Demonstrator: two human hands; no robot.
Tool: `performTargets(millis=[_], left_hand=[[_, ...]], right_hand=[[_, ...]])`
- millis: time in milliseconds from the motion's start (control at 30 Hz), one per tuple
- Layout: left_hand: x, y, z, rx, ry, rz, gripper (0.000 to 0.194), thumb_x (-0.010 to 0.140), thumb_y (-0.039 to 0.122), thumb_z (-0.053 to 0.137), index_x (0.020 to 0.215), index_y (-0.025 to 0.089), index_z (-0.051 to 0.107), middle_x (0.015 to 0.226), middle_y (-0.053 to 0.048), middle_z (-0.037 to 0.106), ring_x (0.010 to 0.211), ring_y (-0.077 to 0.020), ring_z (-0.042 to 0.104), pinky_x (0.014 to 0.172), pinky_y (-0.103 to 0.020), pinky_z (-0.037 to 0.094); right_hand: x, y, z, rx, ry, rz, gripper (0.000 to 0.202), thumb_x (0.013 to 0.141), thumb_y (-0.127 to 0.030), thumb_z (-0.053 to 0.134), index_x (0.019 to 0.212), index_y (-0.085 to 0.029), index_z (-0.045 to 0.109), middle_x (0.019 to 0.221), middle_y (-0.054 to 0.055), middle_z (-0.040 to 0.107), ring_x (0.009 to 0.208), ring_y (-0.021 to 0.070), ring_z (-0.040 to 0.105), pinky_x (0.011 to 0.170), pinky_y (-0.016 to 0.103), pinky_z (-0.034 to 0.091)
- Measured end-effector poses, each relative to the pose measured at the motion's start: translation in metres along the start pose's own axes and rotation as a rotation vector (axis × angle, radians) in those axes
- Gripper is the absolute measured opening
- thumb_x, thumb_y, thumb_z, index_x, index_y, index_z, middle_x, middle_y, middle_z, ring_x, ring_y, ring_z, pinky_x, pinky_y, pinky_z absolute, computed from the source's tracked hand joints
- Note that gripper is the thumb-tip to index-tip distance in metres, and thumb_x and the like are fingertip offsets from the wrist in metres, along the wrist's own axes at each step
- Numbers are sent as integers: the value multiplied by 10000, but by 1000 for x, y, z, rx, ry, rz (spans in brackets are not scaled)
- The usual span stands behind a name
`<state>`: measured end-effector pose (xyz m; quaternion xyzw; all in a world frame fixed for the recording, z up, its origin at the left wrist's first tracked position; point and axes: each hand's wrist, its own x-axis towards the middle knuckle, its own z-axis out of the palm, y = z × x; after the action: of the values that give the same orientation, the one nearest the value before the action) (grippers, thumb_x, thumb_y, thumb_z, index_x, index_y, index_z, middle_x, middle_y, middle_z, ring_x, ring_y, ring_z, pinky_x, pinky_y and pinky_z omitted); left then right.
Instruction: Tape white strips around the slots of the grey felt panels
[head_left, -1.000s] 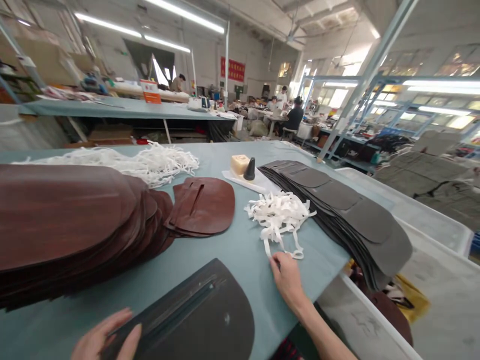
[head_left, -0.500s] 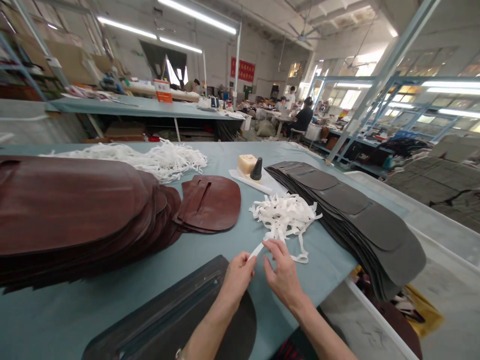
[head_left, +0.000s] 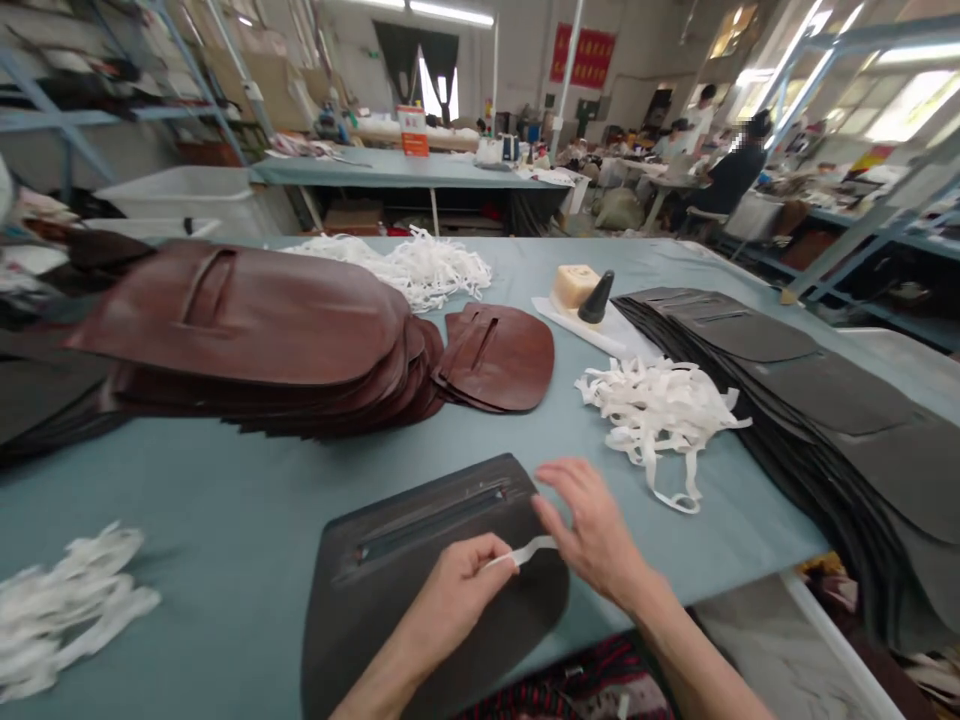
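Note:
Pinched between the thumb and fingers of my left hand (head_left: 466, 582) is a narrow white strip (head_left: 534, 547). Its other end passes behind the thumb of my right hand (head_left: 592, 520), where I cannot see whether anything grips it. The fingers of that right hand are stretched out, with thumb and forefinger apart, at the right edge of a dark grey leather panel (head_left: 375, 620). Under both hands the panel lies flat on the table, with a long zip-like slot (head_left: 431, 525) near its far edge. A loose heap of white strips (head_left: 660, 405) lies beyond my right hand.
Brown leather panels (head_left: 300, 310) are stacked at left, beside a smaller brown pile (head_left: 502, 360). Dark panels (head_left: 840, 380) overlap along the right. A yellowish block (head_left: 576, 285) and black cone (head_left: 598, 298) stand at the back. More white strips lie at far left (head_left: 71, 610) and behind (head_left: 427, 268).
The view has swung left and down. Both hands have drawn the white strip away from the heap to over the dark panel. My right fingertips have come off the strip's visible part.

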<state>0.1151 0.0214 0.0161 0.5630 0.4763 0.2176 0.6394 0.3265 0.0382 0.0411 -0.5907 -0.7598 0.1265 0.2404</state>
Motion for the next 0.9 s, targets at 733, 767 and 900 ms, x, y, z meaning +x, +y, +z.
performTargets(millis=[733,767,900], left_hand=[[-49,-48,-100,147,316,-226,335,762,489,552,767,155,580,617,20,565,532,-99,418,524,-218,285],[-45,-49,-104,138,363,-219,335,747,491,564,761,156,577,612,21,562,532,-101,427,526,-217,292],[-35,-54,-113,181,479,-183,318,764,468,515,759,162,599,671,-2,617,552,-112,487,553,-223,343]], right_hand=[[-26,-2,20,349,-488,261,331,900,-462,447,775,-200,607,707,2,610,676,152,550,610,243,385],[-19,0,23,334,-440,234,315,906,-441,431,807,-205,614,748,8,628,712,160,565,645,250,397],[0,10,36,261,-315,167,279,893,-399,422,861,-216,630,856,30,663,796,181,588,731,274,403]])
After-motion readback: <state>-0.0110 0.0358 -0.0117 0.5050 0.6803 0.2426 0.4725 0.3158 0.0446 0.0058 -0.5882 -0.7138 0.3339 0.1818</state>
